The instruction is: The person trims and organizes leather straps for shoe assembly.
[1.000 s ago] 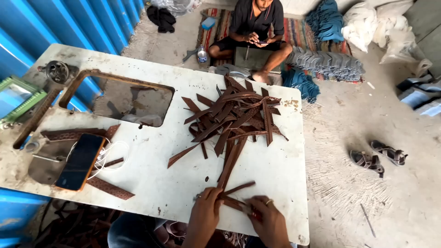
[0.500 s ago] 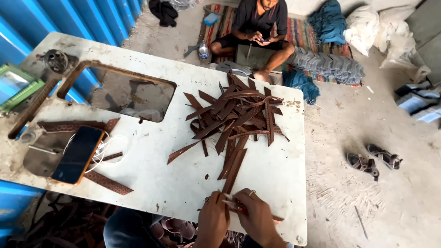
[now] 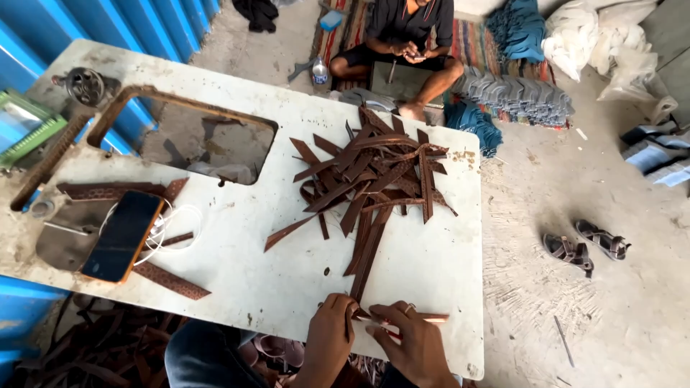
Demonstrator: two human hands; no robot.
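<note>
Both hands at table's [image 3: 237, 280] near edge; left hand [image 3: 332, 332] and right hand [image 3: 411, 343] pinch one brown leather strip [image 3: 417, 317], apparently aligning it; strip pile [image 3: 374, 172] lies beyond; next needs steady fingertip control.

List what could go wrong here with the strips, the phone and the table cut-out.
1. The strip held by the left hand and right hand sits at the table's near edge; a slip could drop it.
2. The pile of strips is loose; pulling one may drag others toward the cut-out.
3. The phone lies on its white cable, easily snagged.
</note>
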